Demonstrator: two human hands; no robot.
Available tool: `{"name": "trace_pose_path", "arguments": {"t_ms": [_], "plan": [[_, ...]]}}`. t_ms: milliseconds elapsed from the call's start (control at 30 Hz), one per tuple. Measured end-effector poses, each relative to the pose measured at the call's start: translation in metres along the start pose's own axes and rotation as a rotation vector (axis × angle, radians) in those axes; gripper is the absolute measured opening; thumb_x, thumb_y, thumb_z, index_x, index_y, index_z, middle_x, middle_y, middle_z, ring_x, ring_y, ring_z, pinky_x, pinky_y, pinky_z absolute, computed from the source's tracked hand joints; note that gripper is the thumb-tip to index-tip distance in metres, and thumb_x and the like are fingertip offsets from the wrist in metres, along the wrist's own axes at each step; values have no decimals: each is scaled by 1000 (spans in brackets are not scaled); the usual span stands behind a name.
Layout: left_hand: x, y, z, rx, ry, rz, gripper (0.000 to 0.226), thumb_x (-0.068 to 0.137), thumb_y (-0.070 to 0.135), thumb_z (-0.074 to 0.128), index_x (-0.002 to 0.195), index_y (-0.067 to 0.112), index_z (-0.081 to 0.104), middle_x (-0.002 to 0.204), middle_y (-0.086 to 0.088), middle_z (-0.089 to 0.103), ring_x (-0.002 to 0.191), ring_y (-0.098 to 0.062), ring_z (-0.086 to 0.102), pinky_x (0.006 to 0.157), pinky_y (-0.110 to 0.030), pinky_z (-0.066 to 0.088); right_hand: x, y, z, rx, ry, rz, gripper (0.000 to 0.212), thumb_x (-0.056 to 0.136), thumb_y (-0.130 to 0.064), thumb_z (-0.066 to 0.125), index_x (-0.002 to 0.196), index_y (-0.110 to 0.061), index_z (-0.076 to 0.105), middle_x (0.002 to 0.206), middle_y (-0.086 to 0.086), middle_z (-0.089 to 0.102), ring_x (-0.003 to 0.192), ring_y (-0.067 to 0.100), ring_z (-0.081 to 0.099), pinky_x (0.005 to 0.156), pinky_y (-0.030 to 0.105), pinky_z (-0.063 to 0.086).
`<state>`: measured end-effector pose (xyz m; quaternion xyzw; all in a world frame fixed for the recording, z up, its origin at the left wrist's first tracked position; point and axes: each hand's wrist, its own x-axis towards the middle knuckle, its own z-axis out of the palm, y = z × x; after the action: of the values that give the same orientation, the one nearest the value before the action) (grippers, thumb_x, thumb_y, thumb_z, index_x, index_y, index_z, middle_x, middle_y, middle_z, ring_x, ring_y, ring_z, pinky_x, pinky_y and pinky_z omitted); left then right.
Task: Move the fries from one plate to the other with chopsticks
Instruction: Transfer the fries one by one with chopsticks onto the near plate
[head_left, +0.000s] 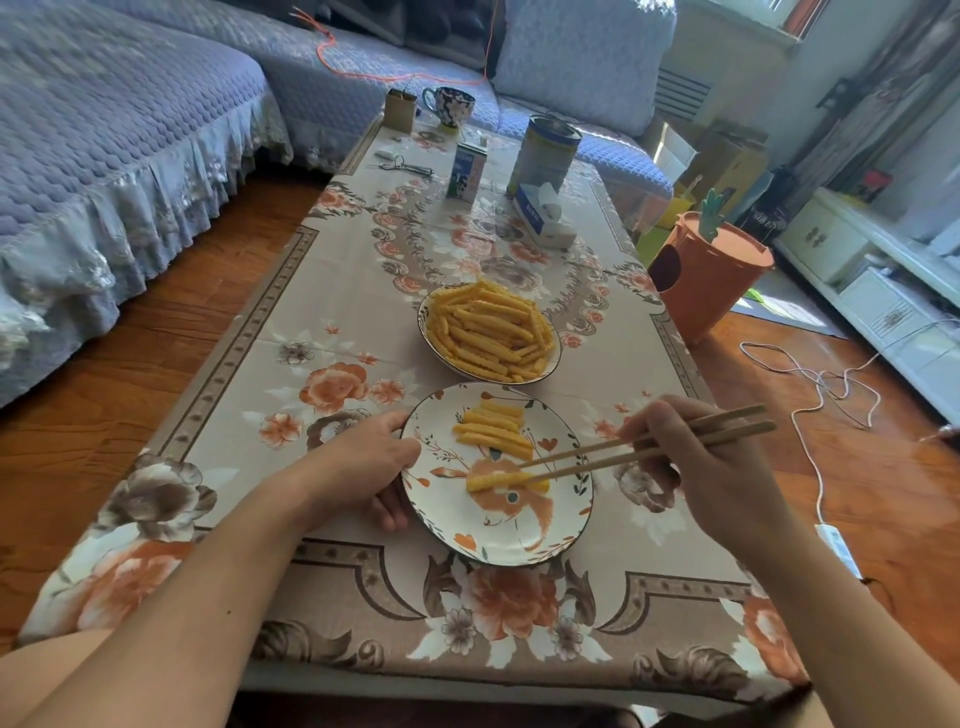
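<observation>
Nearest, the left hand (363, 467) grips the near plate (561, 535) at its left rim; the right hand (691, 467) pinches chopsticks (623, 449), tips clamped on one fry (488, 480) mid-plate. Ease the tips apart gently, I'd judge, so it settles flat.

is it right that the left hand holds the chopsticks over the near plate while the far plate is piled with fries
Not quite. The head view shows the right hand holds the chopsticks over the near plate; the left hand grips its rim. The far plate is piled with fries.

Near plate (540, 540) is set before far plate (434, 343) on the table (332, 291); tissue box (543, 215), carton (466, 171) and can (543, 153) are placed behind.
</observation>
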<state>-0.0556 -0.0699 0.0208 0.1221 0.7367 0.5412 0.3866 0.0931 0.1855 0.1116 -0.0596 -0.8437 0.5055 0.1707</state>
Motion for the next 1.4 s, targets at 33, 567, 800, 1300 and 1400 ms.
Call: {"name": "trace_pose_path", "arguments": {"t_ms": [33, 567, 800, 1300, 1400], "plan": [[0, 0, 0, 0, 0, 0, 43, 100, 8, 34, 136, 27, 48, 84, -17, 77, 58, -34, 69, 44, -31, 54, 0, 2, 3, 13, -10, -3, 40, 101, -35, 49, 79, -10, 71, 55, -1, 51, 49, 11, 45, 45, 20, 36], [1, 0, 0, -8, -7, 5, 36, 100, 8, 36, 126, 26, 52, 84, -16, 77, 56, -34, 66, 44, -32, 54, 14, 9, 5, -17, 105, -30, 26, 102, -12, 54, 81, -7, 67, 56, -3, 53, 49, 11, 45, 46, 21, 34], [-1, 1, 0, -15, -8, 6, 34, 100, 8, 36, 120, 30, 54, 84, -15, 77, 57, -33, 66, 44, -32, 54, 75, 6, 15, -23, 239, -77, 37, 110, -22, 44, 84, -11, 67, 60, 1, 56, 49, 16, 48, 45, 29, 37], [-1, 2, -5, -5, -47, -4, 41, 99, 7, 35, 131, 28, 49, 86, -16, 77, 59, -33, 68, 49, -35, 57, 108, 19, 63, -294, 217, -279, 47, 104, -43, 45, 82, -7, 67, 60, 7, 58, 52, 28, 52, 48, 44, 43], [-1, 2, -4, -3, -53, -4, 41, 98, 6, 35, 128, 30, 50, 86, -15, 77, 59, -33, 68, 49, -35, 58, 105, 18, 66, -340, 176, -328, 49, 104, -45, 45, 79, -8, 65, 59, -10, 56, 51, 13, 51, 50, 36, 41]]}}
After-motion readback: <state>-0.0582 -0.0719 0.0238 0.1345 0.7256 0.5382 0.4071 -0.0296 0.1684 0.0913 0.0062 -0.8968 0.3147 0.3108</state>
